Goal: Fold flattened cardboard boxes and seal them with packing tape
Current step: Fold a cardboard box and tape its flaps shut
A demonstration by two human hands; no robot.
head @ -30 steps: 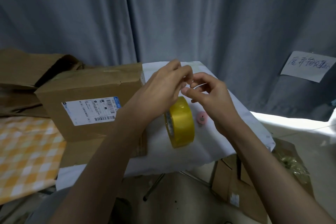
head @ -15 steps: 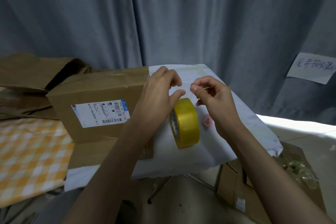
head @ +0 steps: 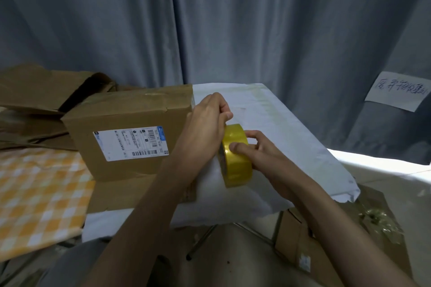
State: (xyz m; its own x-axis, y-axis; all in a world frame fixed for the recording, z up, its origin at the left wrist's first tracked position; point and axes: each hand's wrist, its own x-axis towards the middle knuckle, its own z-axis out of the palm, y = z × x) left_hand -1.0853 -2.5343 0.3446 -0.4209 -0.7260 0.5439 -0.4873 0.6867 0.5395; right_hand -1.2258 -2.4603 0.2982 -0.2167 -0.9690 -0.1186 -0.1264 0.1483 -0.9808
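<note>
**What the view is keeping back**

The left hand (head: 205, 128) is covering the near side of the tape roll (head: 236, 156), so its core is staying out of sight, and the left fingertips are curling away behind that hand. The box (head: 130, 128), left of the roll, is losing its right corner behind the left forearm; the print on its label (head: 130, 144) is reading too small to make out. Below and right of the roll, flat cardboard (head: 300, 237) is running out past the bottom edge.
</note>
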